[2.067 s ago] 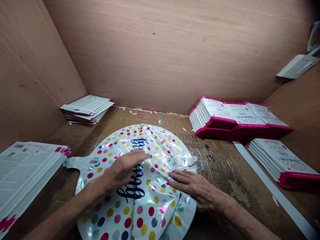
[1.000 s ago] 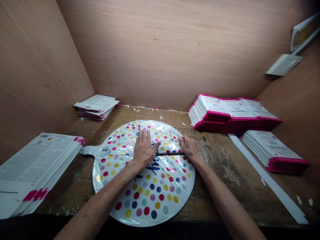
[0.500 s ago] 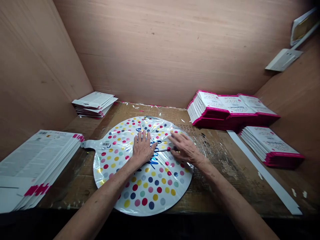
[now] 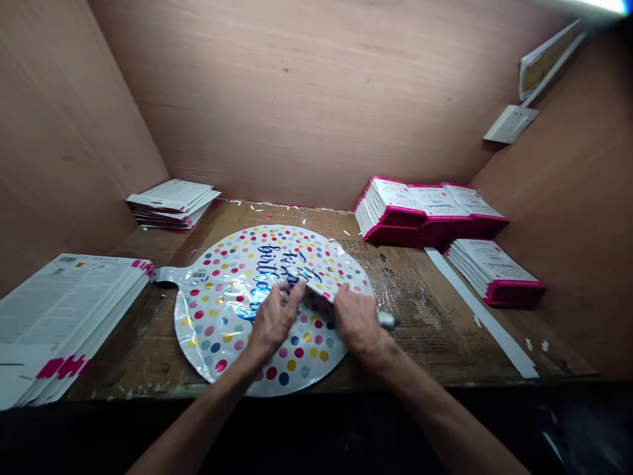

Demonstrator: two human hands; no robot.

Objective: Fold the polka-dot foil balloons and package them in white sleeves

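Note:
A flat white foil balloon with coloured dots and blue "birthday" lettering lies on the cardboard-covered worktop, its narrow neck pointing left. My left hand is over the middle of the balloon, fingers curled in and closed at one end of a dark, silvery-grey band. On the right half, my right hand is wrapped round this band. A silvery end sticks out past the right hand. The band looks like a raised fold of the foil, though the fingers hide much of it.
White printed cards with pink edges lie in a fanned stack at left and a smaller stack behind. Pink-and-white packets stand at back right, with more packets nearer. A white strip lies beside them. Wooden walls enclose the worktop.
Both hands, spread flat on the balloon before, are now closed with a silvery band between them. More blue lettering shows. The view has shifted slightly to the right.

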